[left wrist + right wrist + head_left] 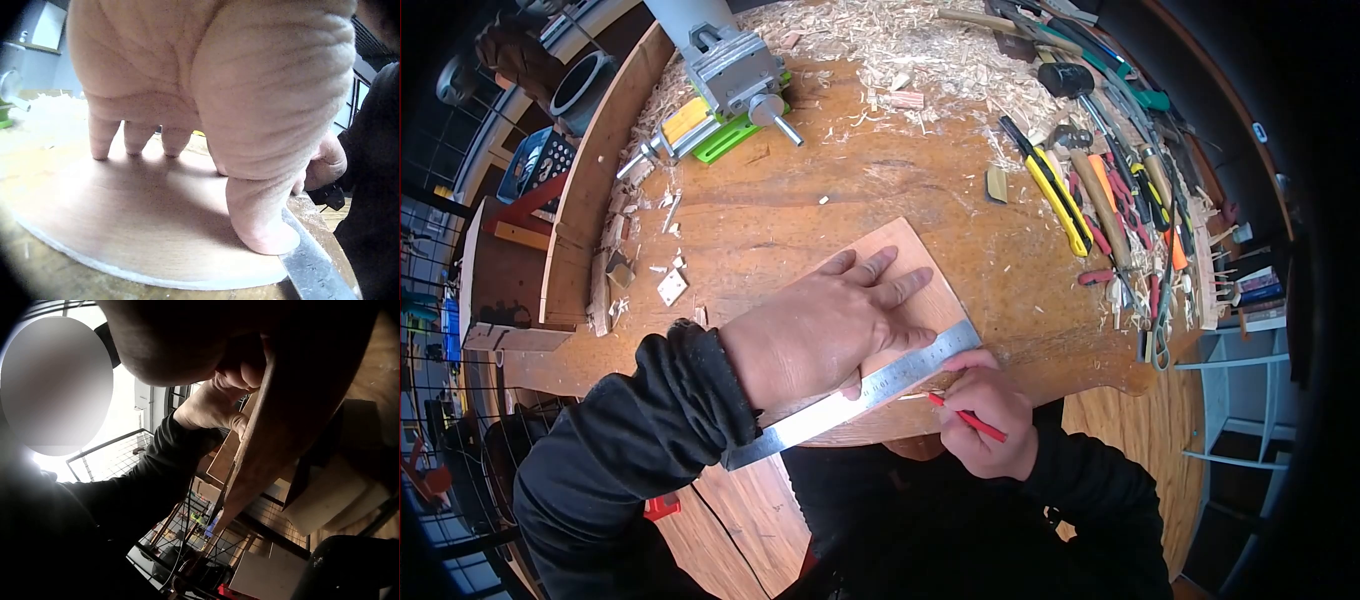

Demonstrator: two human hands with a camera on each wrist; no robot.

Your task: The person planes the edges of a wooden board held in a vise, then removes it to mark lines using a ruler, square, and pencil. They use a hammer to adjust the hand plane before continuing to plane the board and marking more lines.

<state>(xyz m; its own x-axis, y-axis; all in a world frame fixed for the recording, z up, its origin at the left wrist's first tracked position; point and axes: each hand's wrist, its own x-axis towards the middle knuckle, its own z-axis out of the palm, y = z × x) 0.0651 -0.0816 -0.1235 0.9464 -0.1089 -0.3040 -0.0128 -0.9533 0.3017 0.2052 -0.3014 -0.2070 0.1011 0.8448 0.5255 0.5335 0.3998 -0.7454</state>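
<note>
The desk spans the head view, and at its centre lies the board. The ruler lies along the board's lower side, its long axis climbing from lower left to right of centre. The hands are apart: the left hand is spread over the board, fingertips on it and thumb on the ruler; the right hand, nearer the ruler's right end, pinches the red pencil. Its tip points toward the ruler's lower edge; contact there cannot be told.
</note>
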